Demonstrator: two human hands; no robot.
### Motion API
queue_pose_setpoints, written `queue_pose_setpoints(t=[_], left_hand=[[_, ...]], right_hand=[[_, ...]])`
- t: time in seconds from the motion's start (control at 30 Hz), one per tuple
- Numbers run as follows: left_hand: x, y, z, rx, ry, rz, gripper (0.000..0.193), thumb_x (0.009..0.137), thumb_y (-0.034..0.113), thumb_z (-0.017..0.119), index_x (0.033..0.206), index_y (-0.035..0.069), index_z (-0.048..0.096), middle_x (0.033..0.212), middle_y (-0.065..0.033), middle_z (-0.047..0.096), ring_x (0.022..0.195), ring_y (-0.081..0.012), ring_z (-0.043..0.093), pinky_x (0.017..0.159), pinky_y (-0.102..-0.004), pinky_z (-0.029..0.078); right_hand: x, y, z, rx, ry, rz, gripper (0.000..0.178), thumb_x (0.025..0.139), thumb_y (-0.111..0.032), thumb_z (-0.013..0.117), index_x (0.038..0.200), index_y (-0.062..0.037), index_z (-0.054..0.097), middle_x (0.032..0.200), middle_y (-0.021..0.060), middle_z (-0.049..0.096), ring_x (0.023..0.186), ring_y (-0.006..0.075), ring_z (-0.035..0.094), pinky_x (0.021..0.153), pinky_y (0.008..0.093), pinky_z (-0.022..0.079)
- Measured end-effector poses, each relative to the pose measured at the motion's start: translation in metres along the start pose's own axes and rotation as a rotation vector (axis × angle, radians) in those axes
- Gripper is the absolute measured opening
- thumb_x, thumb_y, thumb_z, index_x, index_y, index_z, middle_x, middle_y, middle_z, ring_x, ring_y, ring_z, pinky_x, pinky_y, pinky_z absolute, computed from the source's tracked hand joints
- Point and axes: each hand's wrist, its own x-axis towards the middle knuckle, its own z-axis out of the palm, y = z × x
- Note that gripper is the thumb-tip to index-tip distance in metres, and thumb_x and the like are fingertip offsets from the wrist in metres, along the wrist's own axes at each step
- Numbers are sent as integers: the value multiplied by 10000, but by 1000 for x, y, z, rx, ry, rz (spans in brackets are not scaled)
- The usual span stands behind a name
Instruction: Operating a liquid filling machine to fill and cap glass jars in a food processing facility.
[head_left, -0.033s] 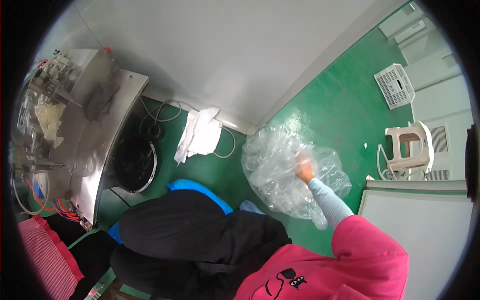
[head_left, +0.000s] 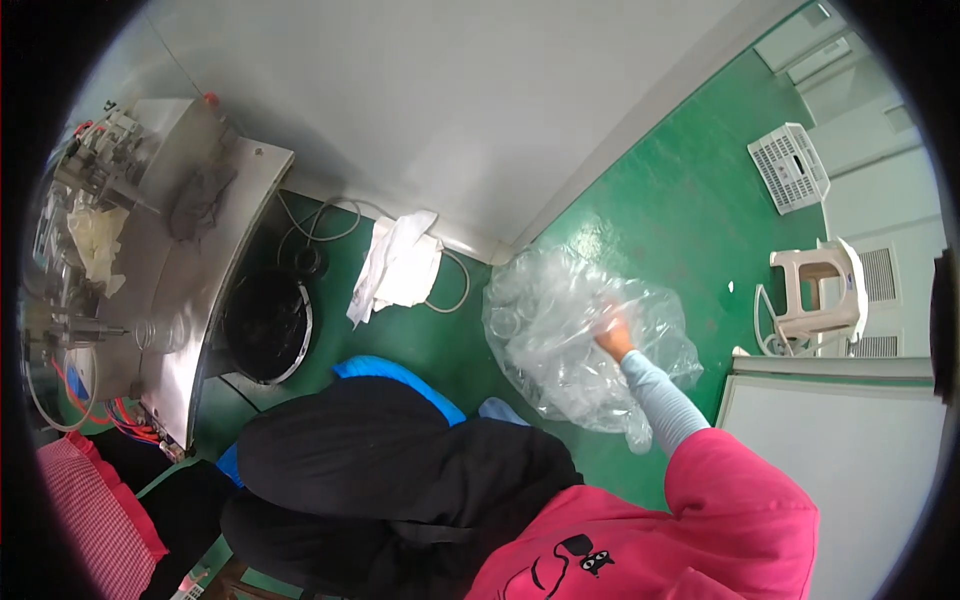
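A large clear plastic bag [head_left: 545, 340] lies on the green floor in front of me, bulging with see-through pieces; round rims show through the film. My right hand [head_left: 612, 335] reaches into it from the lower right, the arm in a light blue sleeve cuff below a pink sleeve. Film and glare cover the fingers, so their grip and anything in them stay hidden. My left hand is out of sight.
At left stands a metal workbench [head_left: 235, 215] with fittings, a glass jar and cloths. Below it is a black bucket [head_left: 265, 325]. White cloths [head_left: 395, 270] and a hose lie by the wall. A stool [head_left: 815, 295] and crate [head_left: 790, 168] stand right. Another person's checked garment [head_left: 95, 510] shows lower left.
My right hand has shifted very slightly within the bag, and the bag's film has moved a little with it. The rest looks the same.
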Motion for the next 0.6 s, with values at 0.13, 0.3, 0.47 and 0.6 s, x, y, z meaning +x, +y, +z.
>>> queue_pose_setpoints(t=[0.13,0.3,0.47,0.6], left_hand=[[8,0,11,-26,-34,-44,433,956,90,463,1369,-29,410,1346,-184,486,1224,-255,492,1068,-357,361],[2,-8,17,-60,-63,-168,464,963,70,442,1412,-20,364,1368,-184,466,1254,-253,471,1084,-351,346],[-45,-78,6,-107,-131,-402,491,959,91,472,1434,32,364,1356,-172,479,1237,-243,477,1061,-344,357],[-64,-79,-5,73,-74,-489,460,943,87,525,1391,41,432,1271,-152,527,1145,-216,523,1003,-325,389]], right_hand=[[5,12,-16,-156,40,112,372,807,-199,590,1155,-71,616,1177,217,599,1067,375,581,881,448,486],[-7,-5,-23,21,115,-97,392,801,-206,637,1157,-47,607,1136,187,615,1023,365,599,865,457,492],[-3,-5,-41,1037,-240,66,304,883,-92,548,1179,-39,593,1170,160,616,1052,319,597,918,428,477],[-16,-68,-46,1055,-424,-144,315,925,-132,536,1225,-38,566,1200,108,614,1123,261,571,993,392,446]])
